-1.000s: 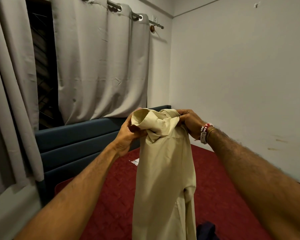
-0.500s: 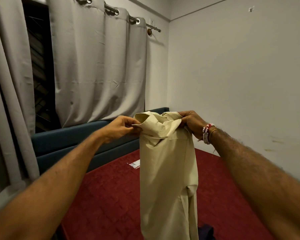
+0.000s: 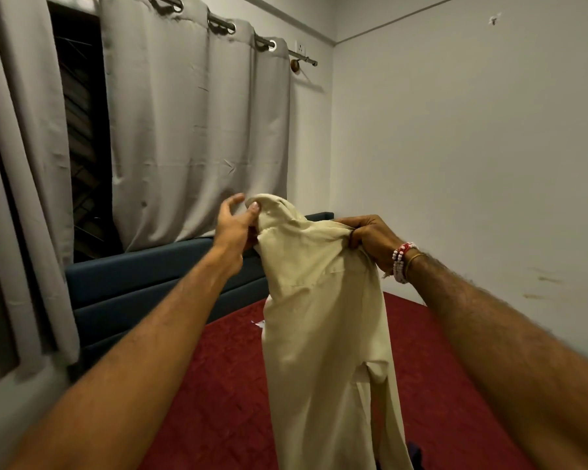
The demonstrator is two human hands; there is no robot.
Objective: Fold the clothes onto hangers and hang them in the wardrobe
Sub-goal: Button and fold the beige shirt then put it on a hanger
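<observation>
- Cream shirt point(image 3: 319, 317) held up in the air between both hands, above the red bedcover point(image 3: 218, 385); its length hangs straight down
- Right hand point(image 3: 370, 236): fist curled tight round a bunched top corner
- Left hand point(image 3: 233, 227): thumb pinches the other top fold, upper fingers spread loose
- Blue headboard point(image 3: 133, 283) and grey curtains point(image 3: 190, 130) behind

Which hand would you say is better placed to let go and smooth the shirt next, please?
The left hand: its thumb only lightly pinches the shirt at its top edge, forefinger lifted clear, while the right hand clenches bunched fabric, carrying the hanging weight.
</observation>
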